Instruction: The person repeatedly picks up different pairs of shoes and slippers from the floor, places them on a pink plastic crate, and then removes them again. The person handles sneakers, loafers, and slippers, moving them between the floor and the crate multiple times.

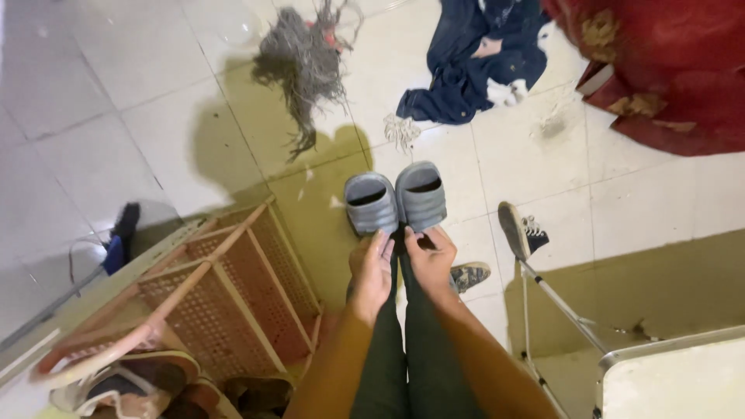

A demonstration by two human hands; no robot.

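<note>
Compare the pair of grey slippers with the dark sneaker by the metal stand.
The grey slippers are a pair, upright side by side, both hands on their heels; the dark sneaker lies alone and tipped, untouched. The slippers are plain open slip-ons; the sneaker has white laces. Both rest on the tiled floor.

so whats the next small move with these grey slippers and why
Probably set the pair of grey slippers down on the tiled floor: both hands, left and right, pinch them at the heels, side by side, toes pointing away.
</note>
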